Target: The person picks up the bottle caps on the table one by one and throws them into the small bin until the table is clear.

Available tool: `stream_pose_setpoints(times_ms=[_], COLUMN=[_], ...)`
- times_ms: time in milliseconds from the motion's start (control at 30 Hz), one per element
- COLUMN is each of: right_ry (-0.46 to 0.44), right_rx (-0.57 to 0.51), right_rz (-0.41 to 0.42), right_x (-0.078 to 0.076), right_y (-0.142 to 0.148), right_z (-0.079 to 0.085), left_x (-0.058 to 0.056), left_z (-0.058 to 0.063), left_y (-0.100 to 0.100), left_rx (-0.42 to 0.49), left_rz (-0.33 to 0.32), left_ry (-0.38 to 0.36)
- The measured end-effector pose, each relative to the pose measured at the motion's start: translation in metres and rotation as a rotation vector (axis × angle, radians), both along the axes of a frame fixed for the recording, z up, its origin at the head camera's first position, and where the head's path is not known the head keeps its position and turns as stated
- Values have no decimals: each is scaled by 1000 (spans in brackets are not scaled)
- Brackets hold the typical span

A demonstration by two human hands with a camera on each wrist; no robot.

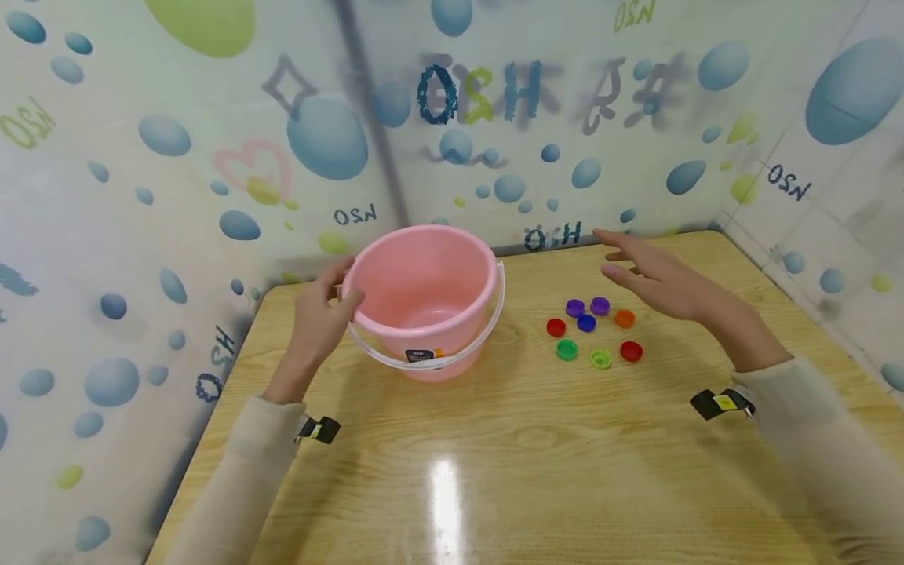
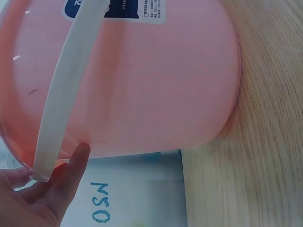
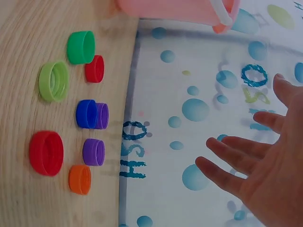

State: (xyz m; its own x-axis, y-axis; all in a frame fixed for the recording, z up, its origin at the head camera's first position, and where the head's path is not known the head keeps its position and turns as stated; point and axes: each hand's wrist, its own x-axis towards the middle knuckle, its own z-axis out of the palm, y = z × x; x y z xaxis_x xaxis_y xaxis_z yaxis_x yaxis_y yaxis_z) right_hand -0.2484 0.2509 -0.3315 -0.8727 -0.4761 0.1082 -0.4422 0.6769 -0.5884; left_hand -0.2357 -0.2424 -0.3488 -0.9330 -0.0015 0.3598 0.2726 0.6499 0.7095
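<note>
A pink bucket (image 1: 424, 275) with a white handle (image 1: 503, 302) stands on the wooden table, its open top upward. My left hand (image 1: 321, 318) grips its rim at the left side, thumb over the edge and fingers outside. In the left wrist view the fingers (image 2: 75, 168) lie by the handle's end. My right hand (image 1: 660, 278) hovers above the table's back right, fingers extended and holding nothing. Below and left of it lie several bottle caps: green (image 1: 566, 350), light green (image 1: 600, 359), blue (image 1: 586, 322), orange (image 1: 625, 318), plus two red (image 3: 46, 152) and two purple (image 3: 93, 152).
Behind the wooden table (image 1: 523, 439) and along its left side hangs a pale sheet (image 1: 452, 188) printed with blue and green drops. A similarly patterned wall (image 1: 833, 212) borders the right. The bucket carries a dark label (image 2: 128, 8).
</note>
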Motion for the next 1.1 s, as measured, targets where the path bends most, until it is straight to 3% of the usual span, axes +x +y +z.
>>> stream_pose_setpoints(times_ms=[133, 400, 633, 767, 867, 1100], right_ry=[-15, -23, -63, -79, -94, -102], right_rx=[-36, 79, 49, 38, 32, 12], right_rz=[-33, -41, -29, -56, -78, -115], right_x=[5, 9, 8, 9, 9, 8], right_y=[6, 13, 17, 18, 19, 28], right_z=[-7, -18, -20, -16, -12, -6], left_x=[4, 8, 11, 14, 16, 14], left_z=[1, 2, -1, -3, -3, 1], left_y=[9, 19, 20, 14, 10, 14], left_rx=[-63, -156, -108, -4, 65, 129], left_rz=[-34, -108, -223, -318, -352, -257], left_ry=[31, 57, 66, 7, -72, -191])
